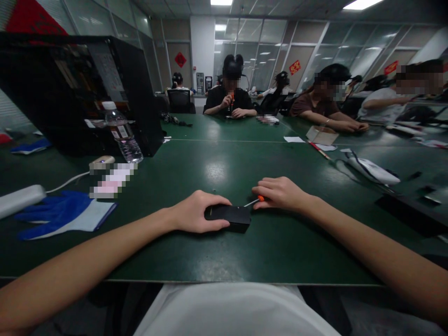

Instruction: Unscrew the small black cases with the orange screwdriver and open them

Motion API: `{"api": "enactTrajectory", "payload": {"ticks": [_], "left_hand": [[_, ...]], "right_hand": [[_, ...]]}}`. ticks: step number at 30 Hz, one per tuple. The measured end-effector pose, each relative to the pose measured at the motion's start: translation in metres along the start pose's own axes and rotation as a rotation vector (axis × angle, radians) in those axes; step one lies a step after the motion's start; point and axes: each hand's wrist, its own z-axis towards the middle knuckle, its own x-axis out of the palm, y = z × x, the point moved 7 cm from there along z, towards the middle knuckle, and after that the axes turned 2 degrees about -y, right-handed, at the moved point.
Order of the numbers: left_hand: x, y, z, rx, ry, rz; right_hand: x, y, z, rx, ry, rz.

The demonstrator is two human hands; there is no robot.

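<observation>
On the green tabletop in front of me lies a small black box-shaped device. My left hand is closed round its left end, thumb on the near side and fingers on the far side. My right hand grips a screwdriver with an orange handle, mostly covered by the fingers. Its thin metal shaft slants down to the left, and the tip meets or nearly meets the device's top at the right end. I cannot make out a screw under the tip.
At left stand a black computer case and a plastic bottle. A blue-and-white glove lies nearer. To the right are a white device with a cable, a small box and black parts. Several people sit across the table.
</observation>
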Motion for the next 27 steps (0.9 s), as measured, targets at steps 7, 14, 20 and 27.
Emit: {"api": "enactTrajectory", "payload": {"ticks": [7,14,20,27], "left_hand": [[0.008,0.005,-0.002,0.025,-0.101,-0.008],[0.008,0.004,-0.002,0.031,-0.139,-0.017],[0.007,0.004,-0.002,0.039,-0.149,-0.018],[0.008,0.004,-0.004,0.045,-0.151,-0.036]], "right_hand": [[-0.019,0.010,0.002,-0.071,-0.131,-0.130],[-0.024,0.011,0.002,-0.089,-0.108,-0.210],[-0.030,0.024,0.008,-0.137,-0.129,-0.282],[-0.027,0.023,0.009,-0.117,-0.124,-0.277]]}}
